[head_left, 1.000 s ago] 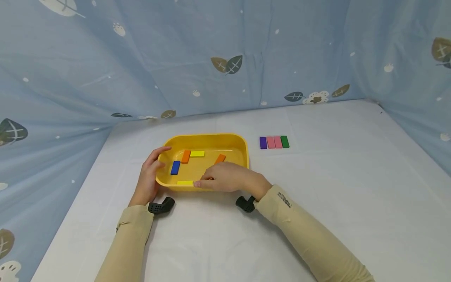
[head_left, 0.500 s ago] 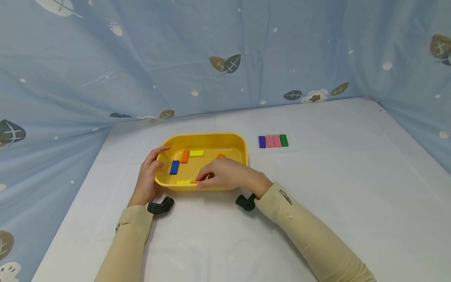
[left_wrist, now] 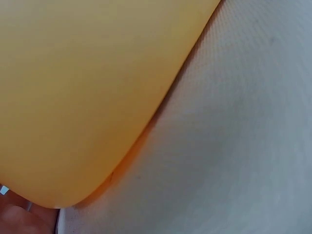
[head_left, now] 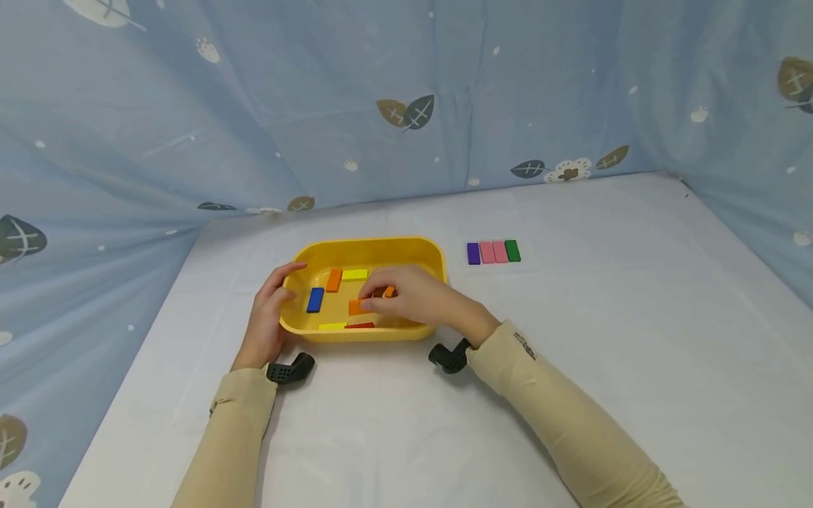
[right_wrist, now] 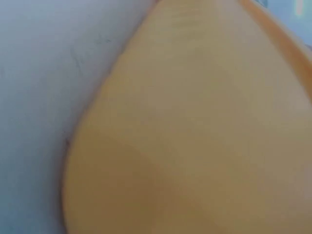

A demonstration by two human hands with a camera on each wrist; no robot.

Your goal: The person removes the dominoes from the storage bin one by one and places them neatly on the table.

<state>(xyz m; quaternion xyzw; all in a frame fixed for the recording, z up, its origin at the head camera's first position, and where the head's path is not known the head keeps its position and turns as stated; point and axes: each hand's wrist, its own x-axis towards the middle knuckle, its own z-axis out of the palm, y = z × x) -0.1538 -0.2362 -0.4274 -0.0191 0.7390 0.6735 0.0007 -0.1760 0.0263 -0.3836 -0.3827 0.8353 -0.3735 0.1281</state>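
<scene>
A yellow plastic tub (head_left: pixel 356 337) stands on the table, its left end gripped by my left hand (head_left: pixel 263 321). Over the tub's middle, my right hand (head_left: pixel 409 293) pinches an orange block (head_left: pixel 357 307) between thumb and fingers. Inside lie a blue block (head_left: pixel 315 300), a second orange block (head_left: pixel 334 280) and a yellow block (head_left: pixel 354 274). Against the near wall are another yellow block (head_left: pixel 333 327) and a red block (head_left: pixel 360 325). One more orange block (head_left: pixel 390 291) shows partly behind the right hand. Both wrist views are filled mostly by the tub's outer wall (left_wrist: pixel 87 97).
Right of the tub, a purple block (head_left: pixel 473 253), two pink blocks (head_left: pixel 493 252) and a green block (head_left: pixel 512 250) lie in a row on the white-covered table (head_left: pixel 603 303). A blue patterned curtain (head_left: pixel 317 106) hangs behind and at the sides.
My right hand has moved away from the tub's near wall with the orange block. The red block now shows beside the near yellow block. My left hand has stayed on the tub.
</scene>
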